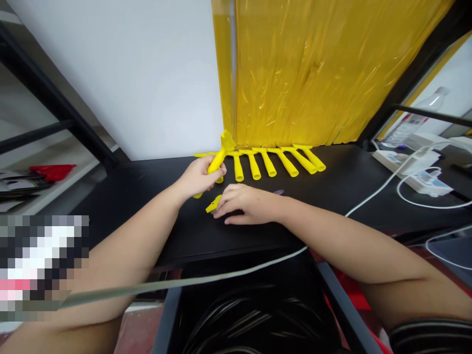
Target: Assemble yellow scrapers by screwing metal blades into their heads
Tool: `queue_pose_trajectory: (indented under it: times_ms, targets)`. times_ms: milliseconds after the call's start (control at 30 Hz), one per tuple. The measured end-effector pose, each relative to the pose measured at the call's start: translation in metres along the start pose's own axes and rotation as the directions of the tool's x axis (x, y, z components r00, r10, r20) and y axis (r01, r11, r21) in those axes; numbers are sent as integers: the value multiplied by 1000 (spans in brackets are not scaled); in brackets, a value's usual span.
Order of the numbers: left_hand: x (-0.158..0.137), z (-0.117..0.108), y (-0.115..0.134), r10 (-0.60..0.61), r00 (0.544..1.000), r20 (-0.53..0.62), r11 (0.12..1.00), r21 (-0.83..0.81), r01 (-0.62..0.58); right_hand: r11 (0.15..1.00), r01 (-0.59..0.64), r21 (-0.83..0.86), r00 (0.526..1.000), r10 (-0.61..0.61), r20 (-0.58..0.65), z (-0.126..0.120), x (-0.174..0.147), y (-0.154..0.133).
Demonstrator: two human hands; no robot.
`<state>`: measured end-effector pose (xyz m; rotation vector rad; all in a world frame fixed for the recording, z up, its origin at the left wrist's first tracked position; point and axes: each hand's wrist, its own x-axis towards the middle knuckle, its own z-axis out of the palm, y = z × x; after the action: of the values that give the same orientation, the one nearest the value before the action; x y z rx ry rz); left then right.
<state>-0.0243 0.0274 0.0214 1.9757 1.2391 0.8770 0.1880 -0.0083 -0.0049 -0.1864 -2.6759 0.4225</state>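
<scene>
My left hand (201, 176) is closed round the hollow handle of a yellow plastic scraper-like tool (227, 141), its flat, wide end pointing up and away from me. On the black tabletop just right of it lies a small yellow piece (214, 203) with dark spots. Over that piece reaches my right hand (245, 202), fingers loosely bent, thumb apart; the fingertips are at its edge, partly covering it. Several matching yellow tools (272, 168) lie in a row along the back, open handle ends towards me. Another yellow end (198, 195) peeks out below my left hand.
Behind the black table (147, 196) stand a white panel (147, 73) and a yellow film-covered panel (313, 73). White cables (372, 191), power strips (413, 172) and a clear bottle (416, 118) are at right. One pale cable (221, 276) crosses in front, above a black-lined bin (250, 314).
</scene>
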Motion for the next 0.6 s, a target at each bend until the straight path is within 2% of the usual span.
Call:
queue_pose_trajectory:
  times_ms: [67,167,333,433,600]
  targets:
    - [-2,-7,2,-34,996,87,998,64,29,996,45,-81,998,-41,44,9,3,-1]
    - [-4,-16,1,-106,970,221,981,182,65,985,52,-166,997,-40,71,18,5,4]
    - [-6,-23,-2,-132,921,366,937,348,-4,970,56,-236,996,-37,81,17,5,12]
    - [-6,-22,-3,-155,913,377,933,359,11,960,45,-277,997,-27,69,15,4,13]
    - [-4,-18,-9,-133,920,368,924,382,-19,969,37,-243,999,-30,32,16,3,15]
